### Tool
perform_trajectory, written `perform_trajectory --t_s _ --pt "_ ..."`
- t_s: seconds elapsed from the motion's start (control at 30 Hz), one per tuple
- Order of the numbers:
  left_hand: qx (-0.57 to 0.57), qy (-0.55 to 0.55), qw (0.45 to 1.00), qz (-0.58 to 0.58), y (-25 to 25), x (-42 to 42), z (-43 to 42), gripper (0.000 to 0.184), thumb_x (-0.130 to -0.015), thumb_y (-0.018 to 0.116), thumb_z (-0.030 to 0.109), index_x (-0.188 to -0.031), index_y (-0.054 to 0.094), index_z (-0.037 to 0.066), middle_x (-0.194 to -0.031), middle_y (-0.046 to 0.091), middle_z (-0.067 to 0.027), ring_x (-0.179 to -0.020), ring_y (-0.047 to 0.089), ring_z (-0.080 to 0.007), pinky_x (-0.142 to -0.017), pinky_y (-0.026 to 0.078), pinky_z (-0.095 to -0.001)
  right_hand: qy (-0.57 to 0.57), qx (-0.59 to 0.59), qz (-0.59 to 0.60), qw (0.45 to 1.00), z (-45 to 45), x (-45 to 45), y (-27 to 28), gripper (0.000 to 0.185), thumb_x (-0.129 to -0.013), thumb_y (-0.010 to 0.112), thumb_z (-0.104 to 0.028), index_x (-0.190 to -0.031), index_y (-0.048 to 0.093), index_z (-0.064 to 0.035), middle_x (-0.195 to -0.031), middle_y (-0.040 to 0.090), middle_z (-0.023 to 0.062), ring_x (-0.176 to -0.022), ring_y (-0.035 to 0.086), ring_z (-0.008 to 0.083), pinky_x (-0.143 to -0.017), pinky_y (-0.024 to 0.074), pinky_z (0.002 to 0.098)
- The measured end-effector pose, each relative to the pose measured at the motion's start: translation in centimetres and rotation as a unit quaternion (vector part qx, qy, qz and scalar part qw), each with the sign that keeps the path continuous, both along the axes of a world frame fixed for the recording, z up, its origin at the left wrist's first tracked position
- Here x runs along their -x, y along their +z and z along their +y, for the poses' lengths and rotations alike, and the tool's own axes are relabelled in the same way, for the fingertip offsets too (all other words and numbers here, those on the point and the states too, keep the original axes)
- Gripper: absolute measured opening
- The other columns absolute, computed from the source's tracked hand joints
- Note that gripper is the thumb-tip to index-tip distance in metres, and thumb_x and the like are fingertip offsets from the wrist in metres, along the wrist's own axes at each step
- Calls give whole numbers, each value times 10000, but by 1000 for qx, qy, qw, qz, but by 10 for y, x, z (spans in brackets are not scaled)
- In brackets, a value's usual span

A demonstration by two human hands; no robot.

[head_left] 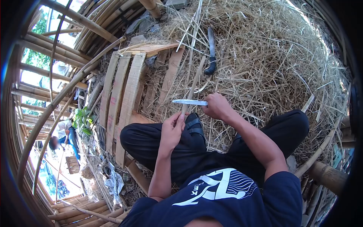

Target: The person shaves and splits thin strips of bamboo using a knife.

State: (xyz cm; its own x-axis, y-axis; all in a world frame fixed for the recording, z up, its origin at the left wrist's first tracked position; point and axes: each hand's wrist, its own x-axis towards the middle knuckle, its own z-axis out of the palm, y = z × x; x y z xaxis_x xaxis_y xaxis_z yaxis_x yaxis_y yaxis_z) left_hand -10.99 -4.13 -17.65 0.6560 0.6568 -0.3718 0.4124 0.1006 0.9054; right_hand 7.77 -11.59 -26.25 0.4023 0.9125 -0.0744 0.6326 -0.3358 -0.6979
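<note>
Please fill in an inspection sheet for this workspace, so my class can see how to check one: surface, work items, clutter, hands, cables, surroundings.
Surface: ground under a thick layer of loose straw-like strips.
Work items: a long thin bamboo strip, with a knife laid across it.
Clutter: a black-handled machete lying unsheathed on the litter; a slatted wooden pallet beside the person's legs; crumpled plastic sheeting beyond it.
Hands: left hand grips the strip near its lower end; right hand holds the knife, blade pointing left. Both bare.
Cables: nothing seen.
Surroundings: bamboo poles around the spot; a leafy plant and another person off to the left.
</note>
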Motion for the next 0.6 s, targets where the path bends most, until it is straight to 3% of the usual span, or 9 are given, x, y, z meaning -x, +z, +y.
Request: perform_trajectory --t_s 0.17,0.23,0.4,0.6 --pt "2 -1 1000 13 -7 -17 2 261 -1014 495 212 -1061 654 10 -601 452 70 -503 331 3 -455 241 -187 6 -3 -58 998 0 -2 -5 147 -696 580 -120 -630 643 -4 -603 608 219 -611 629 391 -642 540 461" --pt "52 3 999 -14 -5 -22 3 256 -1017 491 213 -1043 650 14 -598 438 75 -490 321 8 -439 227 -181 5 -7 -51 999 1 -4 -2 147 -695 575 -118 -637 650 -5 -603 607 220 -603 626 394 -647 540 461" --pt "72 -34 997 -23 -7 -35 4 235 -1022 476 211 -1060 606 19 -587 386 80 -411 276 12 -365 183 -182 -61 -63 -29 996 0 -11 -2 174 -650 646 -158 -625 648 13 -638 631 224 -653 655 400 -648 550 456" --pt "83 -44 995 -9 -14 -40 4 222 -1022 477 205 -1050 603 24 -584 345 93 -415 267 15 -369 177 -182 -64 2 -25 998 5 -29 -12 225 -646 699 -211 -649 665 12 -648 640 219 -660 666 383 -649 553 440"
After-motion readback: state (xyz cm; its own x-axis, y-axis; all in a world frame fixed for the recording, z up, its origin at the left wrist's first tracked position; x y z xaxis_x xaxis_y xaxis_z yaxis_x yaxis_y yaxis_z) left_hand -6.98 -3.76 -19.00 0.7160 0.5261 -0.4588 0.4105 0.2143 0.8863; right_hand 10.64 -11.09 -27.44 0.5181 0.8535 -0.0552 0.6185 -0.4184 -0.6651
